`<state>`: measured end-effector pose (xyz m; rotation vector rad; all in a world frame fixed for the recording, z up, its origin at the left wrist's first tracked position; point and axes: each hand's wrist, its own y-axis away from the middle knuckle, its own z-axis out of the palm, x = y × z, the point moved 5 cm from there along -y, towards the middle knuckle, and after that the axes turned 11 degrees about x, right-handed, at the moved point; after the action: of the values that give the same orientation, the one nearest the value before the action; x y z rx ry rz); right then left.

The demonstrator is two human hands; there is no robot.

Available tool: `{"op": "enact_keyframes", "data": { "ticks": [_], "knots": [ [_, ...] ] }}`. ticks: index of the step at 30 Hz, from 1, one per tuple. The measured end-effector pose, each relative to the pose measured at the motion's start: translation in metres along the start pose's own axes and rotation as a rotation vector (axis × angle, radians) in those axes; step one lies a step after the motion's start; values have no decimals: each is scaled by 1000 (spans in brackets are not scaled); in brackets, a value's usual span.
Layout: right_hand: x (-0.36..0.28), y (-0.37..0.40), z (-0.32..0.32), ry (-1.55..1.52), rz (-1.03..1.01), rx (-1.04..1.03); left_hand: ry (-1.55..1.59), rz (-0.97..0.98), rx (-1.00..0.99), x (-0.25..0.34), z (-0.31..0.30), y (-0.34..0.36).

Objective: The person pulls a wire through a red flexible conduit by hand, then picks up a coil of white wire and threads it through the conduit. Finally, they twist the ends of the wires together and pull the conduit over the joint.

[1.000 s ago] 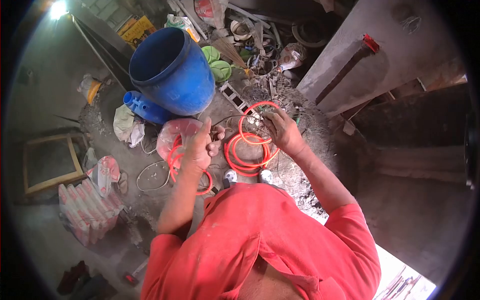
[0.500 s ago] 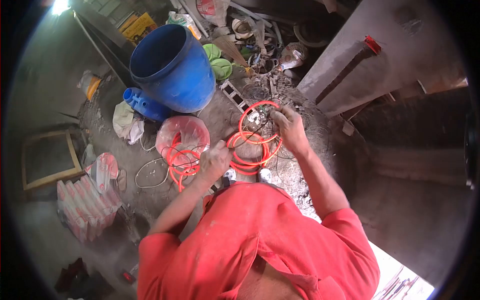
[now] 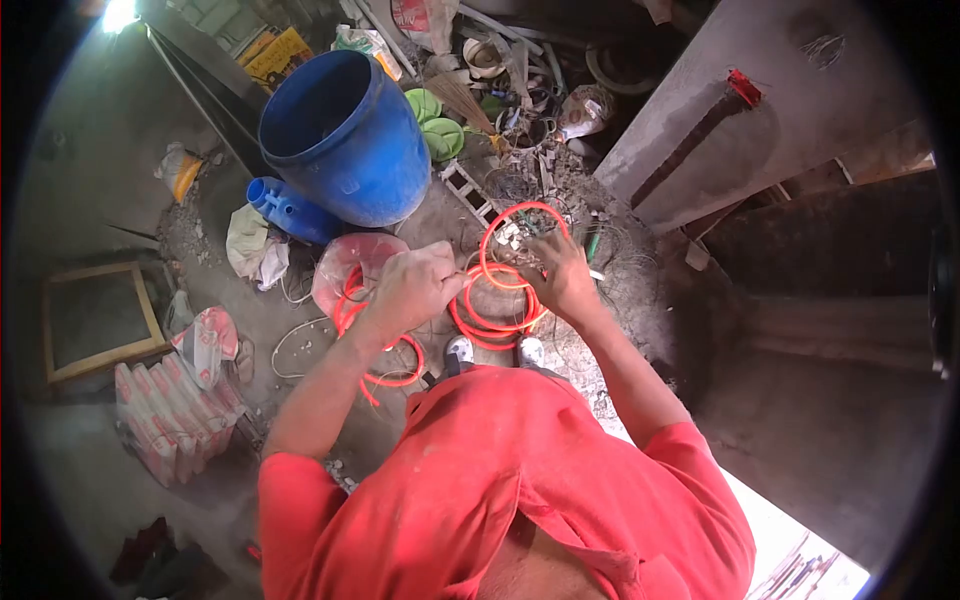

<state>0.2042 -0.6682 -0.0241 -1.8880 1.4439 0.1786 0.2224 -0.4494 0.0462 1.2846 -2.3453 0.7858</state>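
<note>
An orange-red flexible tube lies in a loose coil (image 3: 487, 335) in front of my shoes, one loop standing higher at the top. My right hand (image 3: 564, 277) is closed at the right side of that upper loop, fingers bent around the tubing. On the coil's left side, my left hand (image 3: 418, 284) is closed in a pinch, its fingertips close to the tubing; what they hold is too small to make out. A second orange-red coil (image 3: 400, 380) hangs or lies below my left hand, partly hidden by the wrist and forearm.
A translucent pinkish bag (image 3: 335, 272) is behind my left hand. Beyond it stand a large blue barrel (image 3: 375, 160) and a smaller blue container (image 3: 295, 212). Rubble and wires (image 3: 540, 180) cover the floor ahead. Stacked wrapped packs (image 3: 175, 410) and a wooden frame (image 3: 100, 367) are at left.
My left hand has risen and come nearer the upper loop. My right hand has dropped slightly and moved left. The second coil's lower loop has shifted down and right.
</note>
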Motion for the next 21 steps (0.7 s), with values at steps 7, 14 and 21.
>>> {"op": "enact_keyframes", "data": {
  "ticks": [7,14,21],
  "knots": [
    [-59,-27,1,-785,243,-214,311,-181,60,10,-1,-21],
    [-24,-64,-71,-452,118,-58,842,-580,-542,-23,3,27],
    [86,-91,-191,-165,291,409,335,-466,-339,-135,28,114]
  ]
}}
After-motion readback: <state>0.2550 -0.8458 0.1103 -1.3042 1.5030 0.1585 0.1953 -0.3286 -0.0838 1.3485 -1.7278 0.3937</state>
